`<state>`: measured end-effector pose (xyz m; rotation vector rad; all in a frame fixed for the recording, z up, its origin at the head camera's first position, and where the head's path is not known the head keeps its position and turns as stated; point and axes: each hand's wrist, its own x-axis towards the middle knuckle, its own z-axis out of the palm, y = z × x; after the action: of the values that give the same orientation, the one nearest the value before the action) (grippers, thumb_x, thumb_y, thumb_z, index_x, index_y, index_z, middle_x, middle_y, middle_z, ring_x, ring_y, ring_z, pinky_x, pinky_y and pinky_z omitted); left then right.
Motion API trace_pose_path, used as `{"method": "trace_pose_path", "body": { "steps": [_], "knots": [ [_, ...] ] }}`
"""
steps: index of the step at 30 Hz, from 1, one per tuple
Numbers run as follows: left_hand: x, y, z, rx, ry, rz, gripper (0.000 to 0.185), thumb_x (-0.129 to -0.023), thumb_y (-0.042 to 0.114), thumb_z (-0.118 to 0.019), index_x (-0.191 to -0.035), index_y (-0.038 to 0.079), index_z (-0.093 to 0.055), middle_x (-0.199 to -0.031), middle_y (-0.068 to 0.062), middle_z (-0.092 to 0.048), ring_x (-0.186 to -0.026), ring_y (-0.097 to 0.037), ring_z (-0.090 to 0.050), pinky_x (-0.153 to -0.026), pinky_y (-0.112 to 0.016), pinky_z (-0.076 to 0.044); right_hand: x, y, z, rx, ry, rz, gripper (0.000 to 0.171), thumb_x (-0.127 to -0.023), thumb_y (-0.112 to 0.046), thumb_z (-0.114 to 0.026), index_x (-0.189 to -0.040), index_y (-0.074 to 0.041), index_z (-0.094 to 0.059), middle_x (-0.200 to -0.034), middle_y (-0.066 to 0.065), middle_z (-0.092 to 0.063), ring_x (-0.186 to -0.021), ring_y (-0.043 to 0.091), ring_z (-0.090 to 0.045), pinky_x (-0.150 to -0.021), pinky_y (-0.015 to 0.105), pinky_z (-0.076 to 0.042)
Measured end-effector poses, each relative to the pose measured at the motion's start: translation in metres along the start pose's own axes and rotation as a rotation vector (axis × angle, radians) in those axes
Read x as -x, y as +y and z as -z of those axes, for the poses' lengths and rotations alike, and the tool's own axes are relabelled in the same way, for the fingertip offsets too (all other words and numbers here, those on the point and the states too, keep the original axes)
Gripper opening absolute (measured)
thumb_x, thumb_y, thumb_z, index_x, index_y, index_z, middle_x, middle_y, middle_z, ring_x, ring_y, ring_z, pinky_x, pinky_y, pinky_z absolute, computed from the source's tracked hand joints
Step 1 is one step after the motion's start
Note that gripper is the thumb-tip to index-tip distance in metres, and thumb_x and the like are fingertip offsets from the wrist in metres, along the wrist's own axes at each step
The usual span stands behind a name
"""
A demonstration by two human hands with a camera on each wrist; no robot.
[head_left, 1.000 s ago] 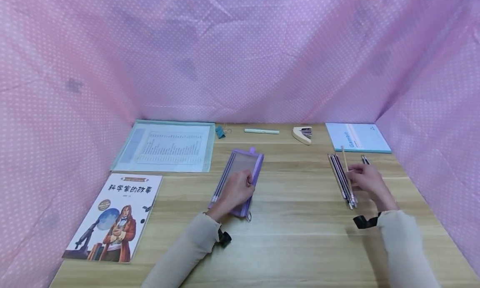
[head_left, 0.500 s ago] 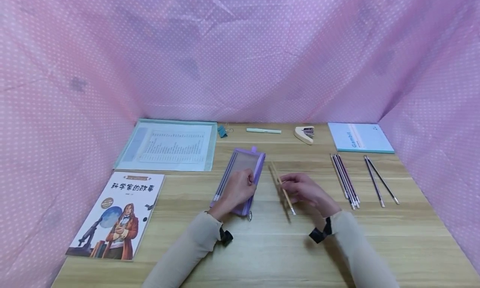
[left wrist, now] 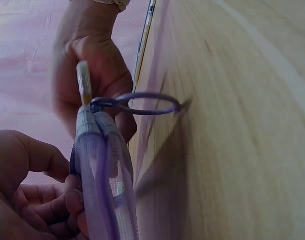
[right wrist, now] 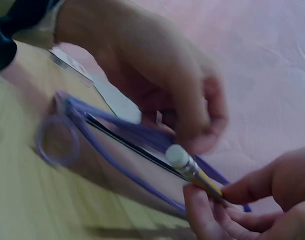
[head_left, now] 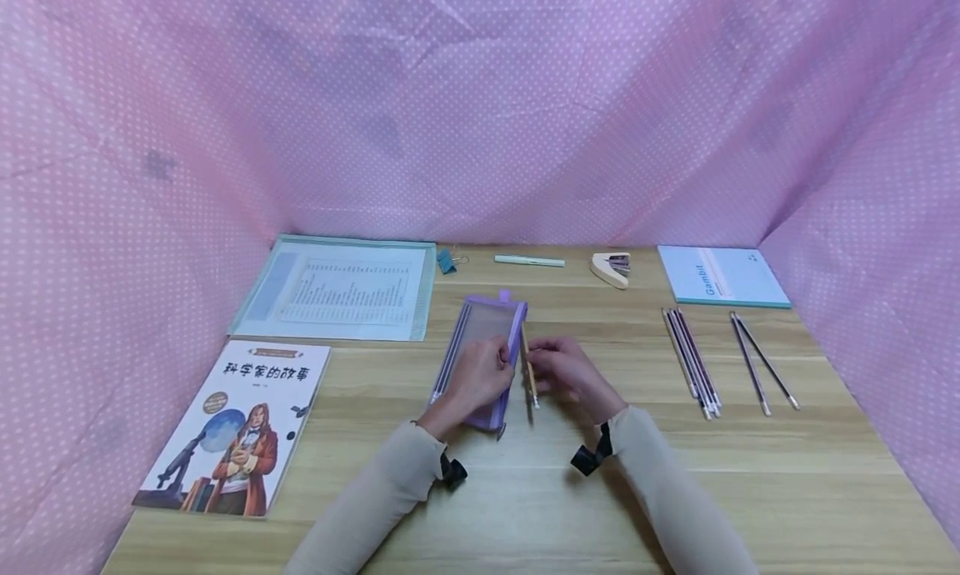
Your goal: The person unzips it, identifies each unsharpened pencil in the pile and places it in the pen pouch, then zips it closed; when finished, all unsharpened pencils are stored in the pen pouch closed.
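Pencil (head_left: 531,379), yellow and eraser-tipped, was pinched in the right hand (head_left: 572,370) at the open side of the purple mesh zipper pouch (head_left: 491,315), which the left hand (head_left: 475,377) gripped; a slackened grip might have let the mouth sag and snag it

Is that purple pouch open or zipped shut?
Open, at least partly: the right wrist view shows the two edges of the purple pouch standing apart, with a gap between them.
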<state>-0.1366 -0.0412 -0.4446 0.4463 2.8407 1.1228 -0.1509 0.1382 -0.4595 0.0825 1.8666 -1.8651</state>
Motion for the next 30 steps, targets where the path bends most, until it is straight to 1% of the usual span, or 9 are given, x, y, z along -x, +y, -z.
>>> {"method": "trace_pose_path", "body": {
  "steps": [3,8,10,16,21,24,26,28,30],
  "knots": [
    [-0.001,0.001,0.001,0.010,-0.002,0.010,0.007,-0.082,0.002,-0.066,-0.084,0.007,-0.062,-0.070,-0.004,-0.064,-0.056,-0.009,-0.055,-0.048,-0.019,-0.043,-0.003,0.000,-0.013,0.004,0.058,0.018,0.037,-0.099,-0.005,-0.052,-0.131,0.014,-0.050,-0.090,0.005,-0.068,-0.072,0.011,-0.067,-0.063,0.026,-0.060],
    [0.000,0.003,0.001,0.009,0.002,0.005,0.006,-0.082,0.003,-0.066,-0.085,0.007,-0.064,-0.073,-0.005,-0.065,-0.059,-0.010,-0.054,-0.051,-0.019,-0.041,-0.007,0.003,-0.030,0.010,0.133,0.028,0.032,-0.097,-0.004,-0.056,-0.125,0.011,-0.055,-0.087,0.006,-0.071,-0.067,0.012,-0.068,-0.062,0.030,-0.061],
    [0.000,0.003,0.001,0.013,-0.003,0.012,0.006,-0.082,0.003,-0.066,-0.085,0.007,-0.063,-0.073,-0.005,-0.065,-0.060,-0.011,-0.054,-0.051,-0.019,-0.041,-0.008,0.004,-0.033,0.026,0.156,0.028,0.030,-0.096,-0.003,-0.056,-0.123,0.011,-0.056,-0.088,0.008,-0.072,-0.066,0.011,-0.067,-0.061,0.030,-0.061],
    [0.000,0.001,0.001,0.022,-0.013,0.037,0.007,-0.081,0.001,-0.064,-0.085,0.008,-0.063,-0.073,-0.004,-0.064,-0.060,-0.011,-0.055,-0.052,-0.020,-0.042,-0.011,0.006,-0.037,0.067,0.204,0.026,0.031,-0.097,0.000,-0.055,-0.126,0.010,-0.056,-0.100,0.017,-0.072,-0.070,0.010,-0.066,-0.064,0.028,-0.061],
    [0.000,0.002,0.001,0.029,-0.007,0.028,0.009,-0.081,0.001,-0.065,-0.084,0.008,-0.062,-0.073,-0.004,-0.065,-0.061,-0.011,-0.057,-0.052,-0.019,-0.044,-0.009,0.005,-0.037,0.101,0.212,0.010,0.030,-0.099,-0.004,-0.054,-0.126,0.008,-0.059,-0.104,0.016,-0.068,-0.075,0.011,-0.066,-0.067,0.027,-0.061],
    [0.000,0.002,0.001,0.028,-0.004,0.019,0.009,-0.081,0.001,-0.067,-0.083,0.007,-0.062,-0.072,-0.005,-0.065,-0.061,-0.011,-0.056,-0.051,-0.019,-0.044,-0.005,0.003,-0.035,0.088,0.201,-0.009,0.029,-0.100,-0.005,-0.051,-0.125,0.007,-0.061,-0.104,0.016,-0.067,-0.076,0.014,-0.066,-0.068,0.029,-0.062],
    [0.000,0.002,0.001,0.023,-0.007,0.017,0.009,-0.081,0.001,-0.068,-0.084,0.007,-0.062,-0.072,-0.005,-0.065,-0.060,-0.011,-0.056,-0.051,-0.018,-0.045,-0.001,0.002,-0.031,0.099,0.200,-0.015,0.030,-0.100,-0.006,-0.051,-0.126,0.006,-0.062,-0.103,0.015,-0.067,-0.077,0.015,-0.067,-0.069,0.031,-0.062],
    [0.000,0.002,0.001,0.017,-0.012,0.020,0.007,-0.082,0.001,-0.067,-0.085,0.006,-0.062,-0.072,-0.005,-0.065,-0.060,-0.011,-0.057,-0.050,-0.018,-0.045,0.004,0.000,-0.024,0.132,0.208,-0.009,0.030,-0.100,-0.008,-0.053,-0.125,0.004,-0.062,-0.102,0.014,-0.067,-0.078,0.016,-0.067,-0.069,0.032,-0.062],
    [0.000,0.001,0.001,0.017,-0.019,0.025,0.006,-0.083,0.001,-0.066,-0.086,0.005,-0.063,-0.074,-0.006,-0.066,-0.060,-0.011,-0.057,-0.050,-0.018,-0.046,0.011,-0.003,-0.013,0.197,0.217,0.025,0.030,-0.100,-0.010,-0.055,-0.124,0.005,-0.062,-0.101,0.015,-0.068,-0.079,0.016,-0.066,-0.069,0.032,-0.061]
  ]
}}
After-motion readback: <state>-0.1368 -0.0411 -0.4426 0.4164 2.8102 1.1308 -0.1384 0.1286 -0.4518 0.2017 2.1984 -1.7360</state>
